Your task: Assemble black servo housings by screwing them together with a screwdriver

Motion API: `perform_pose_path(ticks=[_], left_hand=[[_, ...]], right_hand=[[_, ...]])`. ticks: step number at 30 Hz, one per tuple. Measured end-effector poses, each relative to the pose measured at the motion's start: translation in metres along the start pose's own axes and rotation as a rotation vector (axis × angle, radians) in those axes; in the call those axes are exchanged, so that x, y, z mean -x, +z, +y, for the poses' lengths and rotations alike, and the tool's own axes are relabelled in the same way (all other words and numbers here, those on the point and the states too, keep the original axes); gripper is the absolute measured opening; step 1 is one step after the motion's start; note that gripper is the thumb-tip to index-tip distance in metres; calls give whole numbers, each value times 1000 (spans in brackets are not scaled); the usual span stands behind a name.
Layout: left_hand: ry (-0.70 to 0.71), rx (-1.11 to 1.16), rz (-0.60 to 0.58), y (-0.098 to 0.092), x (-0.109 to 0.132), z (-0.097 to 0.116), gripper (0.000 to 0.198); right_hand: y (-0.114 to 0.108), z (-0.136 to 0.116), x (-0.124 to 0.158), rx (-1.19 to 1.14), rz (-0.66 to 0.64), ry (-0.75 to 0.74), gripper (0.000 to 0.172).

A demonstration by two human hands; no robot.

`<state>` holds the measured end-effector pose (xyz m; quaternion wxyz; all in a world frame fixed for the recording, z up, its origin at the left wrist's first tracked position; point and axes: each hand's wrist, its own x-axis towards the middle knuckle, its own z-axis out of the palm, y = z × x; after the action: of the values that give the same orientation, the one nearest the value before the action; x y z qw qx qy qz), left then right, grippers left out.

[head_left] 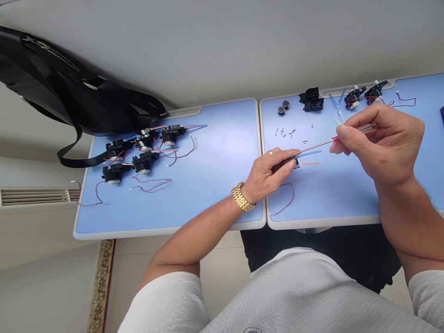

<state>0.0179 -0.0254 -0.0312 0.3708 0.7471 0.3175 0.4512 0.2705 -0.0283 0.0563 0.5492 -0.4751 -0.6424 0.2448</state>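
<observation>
My left hand (267, 171) grips a small black motor assembly (296, 163) on the right-hand blue table, its fingers covering most of it. A blue tube (314, 152) and an orange tube (310, 163) stick out of it to the right, and a thin red-black cable (292, 194) curls below. My right hand (385, 138) is closed round the clear handle of a screwdriver (317, 146). Its shaft slants down to the left, with the tip at the assembly beside my left fingertips. Whether the tip sits in a screw is too small to tell.
Several small screws (283, 133) lie scattered behind my left hand. Further back are two round black parts (283, 107), black housings (312, 99) and two motor assemblies (364, 95). On the left table (208, 194) stand several finished-looking assemblies (144, 162) beside a black bag (86, 92).
</observation>
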Motion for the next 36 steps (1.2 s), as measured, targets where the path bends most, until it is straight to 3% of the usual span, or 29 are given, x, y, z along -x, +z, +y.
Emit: perform_pose_path(ticks=[10,20,30,36], left_hand=[[23,6,3,-1,0,0,37],[143,-2,19,1,-3,1,26],[107,9,17,1,-2,-2,26],[98,-3,13,0,-2,-1,26]], right_hand=[[-2,-2,-1,-38,-49,48,21],[-2,1,-3,-40,-66,76,23],[0,-2,-3,-11,-50,89,24],[-1,-4,-2,-29,-23,58,16]])
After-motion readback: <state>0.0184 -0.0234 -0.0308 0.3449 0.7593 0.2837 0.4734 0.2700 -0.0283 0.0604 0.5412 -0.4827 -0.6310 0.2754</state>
